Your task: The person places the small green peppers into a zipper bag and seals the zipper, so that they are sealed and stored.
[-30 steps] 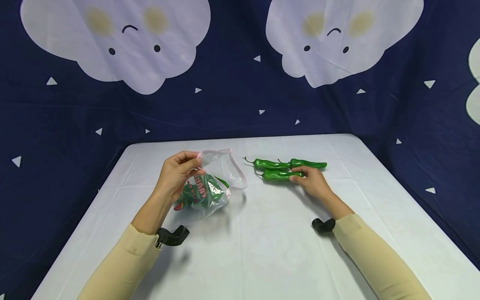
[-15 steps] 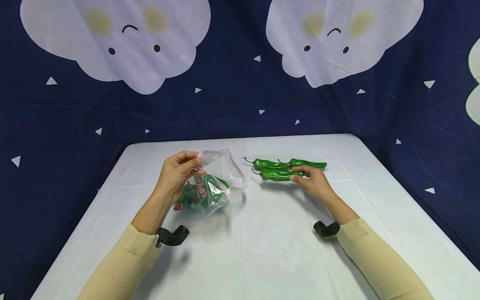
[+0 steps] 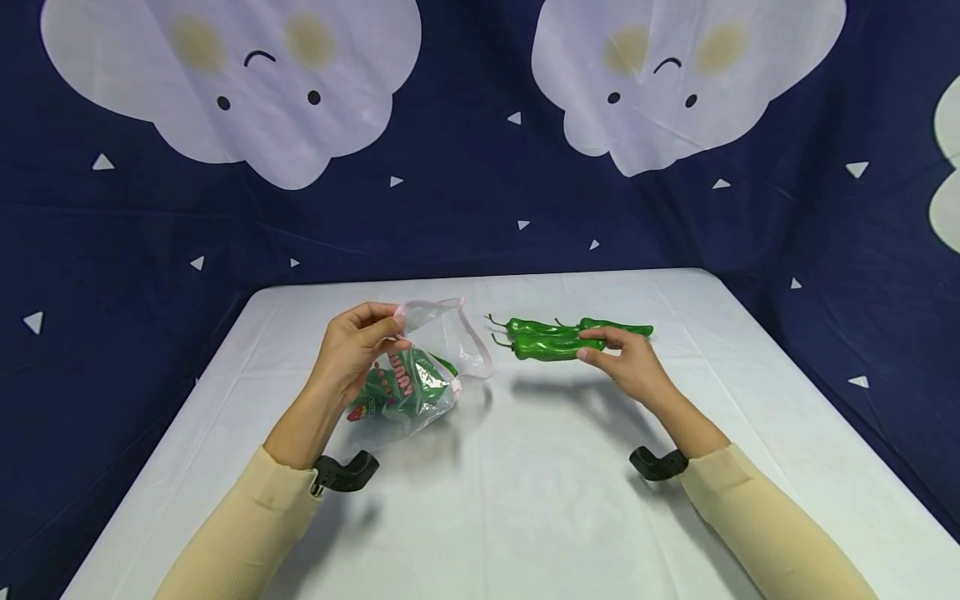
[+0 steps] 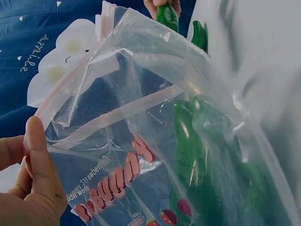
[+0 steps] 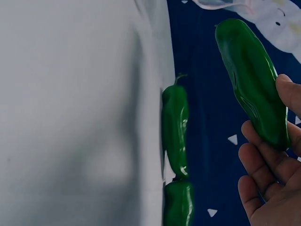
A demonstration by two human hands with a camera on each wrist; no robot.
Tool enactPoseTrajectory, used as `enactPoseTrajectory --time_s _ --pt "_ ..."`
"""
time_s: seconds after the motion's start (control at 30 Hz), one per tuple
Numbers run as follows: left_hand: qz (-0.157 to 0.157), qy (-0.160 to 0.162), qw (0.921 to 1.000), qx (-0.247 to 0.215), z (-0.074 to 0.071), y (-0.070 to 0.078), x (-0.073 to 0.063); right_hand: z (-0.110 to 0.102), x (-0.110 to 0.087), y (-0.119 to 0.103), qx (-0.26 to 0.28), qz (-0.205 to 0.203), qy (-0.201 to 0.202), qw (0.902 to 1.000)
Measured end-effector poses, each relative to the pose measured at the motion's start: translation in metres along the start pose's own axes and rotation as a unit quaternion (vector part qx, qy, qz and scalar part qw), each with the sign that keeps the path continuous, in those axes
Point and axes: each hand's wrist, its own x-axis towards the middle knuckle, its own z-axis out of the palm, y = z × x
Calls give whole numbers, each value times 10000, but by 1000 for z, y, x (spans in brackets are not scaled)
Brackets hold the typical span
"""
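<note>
My left hand (image 3: 356, 346) pinches the rim of a clear zip bag (image 3: 442, 333) with a pink seal, its mouth spread toward the right. Green peppers (image 4: 197, 155) lie inside, seen through the printed plastic in the left wrist view. My right hand (image 3: 630, 362) holds a green pepper (image 3: 551, 347) by its tip between thumb and fingers, stem toward the left. That pepper is off the table, its shadow apart below it. Behind it two more green peppers (image 5: 176, 127) lie end to end on the cloth.
A white cloth covers the table (image 3: 487, 517). At its back hangs a dark blue curtain (image 3: 465, 225) with white clouds and triangles. A black wrist camera (image 3: 345, 472) sits on the left wrist and another black camera (image 3: 657, 464) on the right.
My right hand has lifted the front pepper off the cloth and shifted it slightly left. My left hand and the bag have stayed in place.
</note>
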Motion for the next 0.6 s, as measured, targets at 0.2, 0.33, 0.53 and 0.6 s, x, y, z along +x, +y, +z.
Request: enactPoseTrajectory --time_s 0.2,0.33,0.53,0.6 --pt "11 -6 10000 3 0 0 0 -2 -7 -11 98 -220 31 9997" --pt "31 -30 10000 -3 0 1 0 -1 -10 -20 187 -366 57 9991" --pt "40 -35 10000 10 1 1 -1 2 -12 -32 252 -465 47 9986" --pt "48 -46 10000 1 1 1 0 4 -11 -35 260 -548 35 9982"
